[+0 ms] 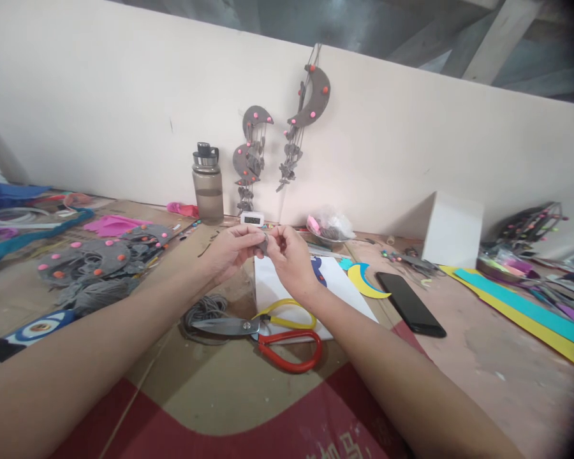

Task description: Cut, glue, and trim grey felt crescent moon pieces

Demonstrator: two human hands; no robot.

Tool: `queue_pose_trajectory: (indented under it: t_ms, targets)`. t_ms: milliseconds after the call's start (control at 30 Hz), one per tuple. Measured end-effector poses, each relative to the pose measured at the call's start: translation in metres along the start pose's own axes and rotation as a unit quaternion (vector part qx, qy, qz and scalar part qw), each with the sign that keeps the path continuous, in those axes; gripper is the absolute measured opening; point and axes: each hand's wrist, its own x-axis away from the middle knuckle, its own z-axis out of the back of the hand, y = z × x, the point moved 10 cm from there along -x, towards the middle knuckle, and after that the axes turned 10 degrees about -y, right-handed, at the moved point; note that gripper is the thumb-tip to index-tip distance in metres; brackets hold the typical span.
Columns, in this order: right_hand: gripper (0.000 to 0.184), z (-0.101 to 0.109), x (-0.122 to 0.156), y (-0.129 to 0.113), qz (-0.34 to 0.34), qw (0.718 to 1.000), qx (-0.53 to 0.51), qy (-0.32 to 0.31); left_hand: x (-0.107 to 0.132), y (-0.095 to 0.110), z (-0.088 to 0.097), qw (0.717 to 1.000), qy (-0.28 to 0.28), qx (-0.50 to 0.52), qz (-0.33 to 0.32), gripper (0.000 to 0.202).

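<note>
My left hand [232,250] and my right hand [291,255] meet above the table, fingers pinched together on a small grey felt piece [264,244] between them. Both hands are closed on it. Below them lie a white sheet [277,284], scissors [263,331] with one yellow and one red handle, and a coil of grey cord [205,310].
Grey felt crescents with pink dots [90,258] lie at left; more hang on the wall [310,102]. A water bottle [207,185], small clock [252,218], bowl with a plastic bag [330,228], white box [452,229], black phone [410,303] and coloured foam strips [521,306] surround the work area.
</note>
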Motion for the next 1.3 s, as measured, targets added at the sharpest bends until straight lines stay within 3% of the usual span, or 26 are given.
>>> queue_pose_trajectory:
  t_ms: [267,567,867,1133,1300]
  targets:
    - [0.015,-0.005,0.003,0.006,0.018,0.999,-0.029,-0.010,-0.001,-0.006,0.002,0.999,-0.007,0.037,0.000,0.016]
    - [0.028,0.001,0.007,-0.010,0.056,0.995,-0.084,-0.010,-0.003,0.003,0.010,0.997,-0.041,0.034,-0.055,0.013]
    - [0.009,0.005,0.002,-0.015,0.022,0.996,-0.092,0.001,-0.002,0.003,0.009,0.997,-0.046,0.034,-0.060,0.015]
    - [0.004,-0.002,-0.008,-0.009,-0.019,0.995,-0.073,-0.069,-0.001,0.001,0.013,0.999,-0.014,0.022,-0.038,0.016]
    - [0.008,-0.011,-0.009,-0.004,-0.043,0.982,-0.137,-0.123,-0.002,-0.006,0.009,0.999,-0.010,0.044,-0.019,0.017]
